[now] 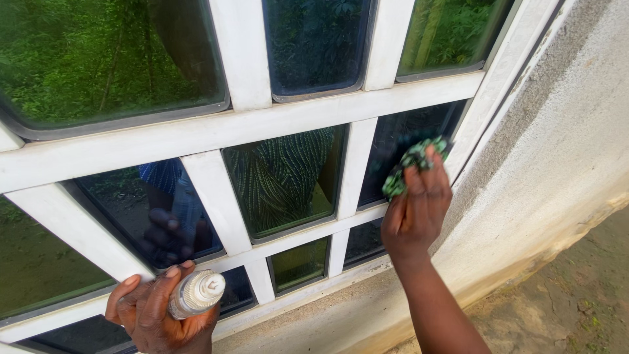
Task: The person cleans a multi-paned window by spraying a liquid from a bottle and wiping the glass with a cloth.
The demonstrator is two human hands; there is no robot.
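My right hand [417, 208] grips a crumpled green patterned cloth [411, 162] and presses it against a dark glass pane [406, 134] at the right of a white-framed window [262, 124]. My left hand [154, 308] is low at the left, closed around a clear spray bottle with a white nozzle [195, 294], held close to the lower panes. The glass reflects the bottle, my hands and striped clothing.
The window has several small panes split by white bars [216, 196]. A rough grey plastered wall [563, 131] runs to the right of the frame, with bare dirt ground [576, 295] below it. Green foliage is reflected in the upper panes.
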